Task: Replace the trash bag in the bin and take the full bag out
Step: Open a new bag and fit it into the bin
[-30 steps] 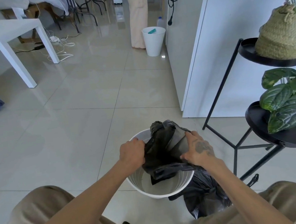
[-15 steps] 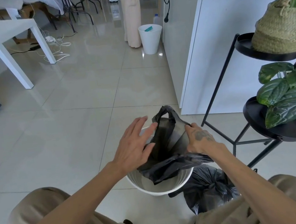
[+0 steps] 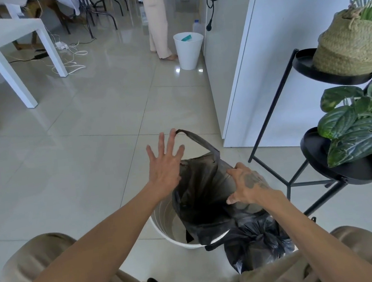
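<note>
A white bin stands on the floor between my knees. A fresh black bag hangs open over it, its mouth spread wide. My left hand is raised with straight, spread fingers, and one bag handle loop is stretched over a fingertip. My right hand grips the bag's right edge with curled fingers. The full black bag, tied at the top, sits on the floor right beside the bin, against my right knee.
A black plant stand with leafy plants and a woven basket stands close on the right. A white cabinet is beyond it. Farther off are a second white bin, a person's legs, a white table and floor cables.
My left hand let go of its grip on the bag, opened and rose, stretching a handle loop upward. The bag's mouth has spread open over the bin.
</note>
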Demonstrator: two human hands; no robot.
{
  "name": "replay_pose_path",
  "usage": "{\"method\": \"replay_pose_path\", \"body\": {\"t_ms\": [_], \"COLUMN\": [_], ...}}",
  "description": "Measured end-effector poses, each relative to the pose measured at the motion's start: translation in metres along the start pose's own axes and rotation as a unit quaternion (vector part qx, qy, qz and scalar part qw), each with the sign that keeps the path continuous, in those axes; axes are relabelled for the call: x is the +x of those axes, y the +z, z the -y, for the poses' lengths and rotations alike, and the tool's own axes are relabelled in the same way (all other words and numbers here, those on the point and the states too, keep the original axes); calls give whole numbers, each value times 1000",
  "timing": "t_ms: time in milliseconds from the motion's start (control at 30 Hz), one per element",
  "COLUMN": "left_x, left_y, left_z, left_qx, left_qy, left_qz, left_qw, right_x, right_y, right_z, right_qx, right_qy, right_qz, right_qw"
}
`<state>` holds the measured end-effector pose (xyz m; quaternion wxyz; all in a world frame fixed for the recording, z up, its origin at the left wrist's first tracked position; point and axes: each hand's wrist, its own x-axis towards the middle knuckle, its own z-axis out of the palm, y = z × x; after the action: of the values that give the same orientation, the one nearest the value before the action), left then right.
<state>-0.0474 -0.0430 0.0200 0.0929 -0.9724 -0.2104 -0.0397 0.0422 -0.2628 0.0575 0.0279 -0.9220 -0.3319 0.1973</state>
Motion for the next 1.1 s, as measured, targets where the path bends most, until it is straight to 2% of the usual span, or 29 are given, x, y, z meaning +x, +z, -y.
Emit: {"method": "replay_pose_path", "body": {"t_ms": [200, 300, 400, 467, 567, 633, 700, 733, 800, 867, 933, 1000, 1100], "left_x": [-7, -12, -19, -22, -25, -27, -30, -31, -35, -39, -40, -44, -53], "left_y": [-1, -3, -8, -13, -13, -10, -8, -7, -8, -11, -16, -23, -29], "left_z": [44, 65, 68, 64, 58, 55, 51, 49, 46, 49, 56, 64, 72], "left_qx": [37, 29, 26, -23, -142, -196, -228, -245, -282, -333, -369, -364, -275], "left_qy": [-16, -4, 25, 40, 4, -19, -54, -71, -108, -152, -205, -247, -236], "left_qz": [93, 161, 224, 249, 280, 245, 207, 191, 161, 148, 140, 131, 145], "left_qw": [995, 986, 974, 967, 950, 949, 950, 948, 940, 919, 896, 888, 921], "right_x": [13, 25, 39, 46, 40, 22, 0, -10, -25, -33, -36, -34, -30], "right_y": [-7, -21, -38, -46, -56, -51, -30, -16, 15, 37, 46, 41, 20], "right_z": [-26, -39, -37, -26, 2, 26, 51, 63, 76, 70, 51, 31, 2], "right_qx": [-102, -113, -99, -46, -16, -28, -7, 0, -18, -69, -143, -185, -178], "right_qy": [17, 24, -3, -32, -63, -98, -137, -151, -146, -139, -158, -165, -124], "right_qz": [53, 98, 115, 98, -34, -142, -168, -141, -36, 43, 58, 45, 50], "right_qw": [993, 988, 988, 994, 997, 985, 976, 978, 989, 987, 975, 968, 975]}}
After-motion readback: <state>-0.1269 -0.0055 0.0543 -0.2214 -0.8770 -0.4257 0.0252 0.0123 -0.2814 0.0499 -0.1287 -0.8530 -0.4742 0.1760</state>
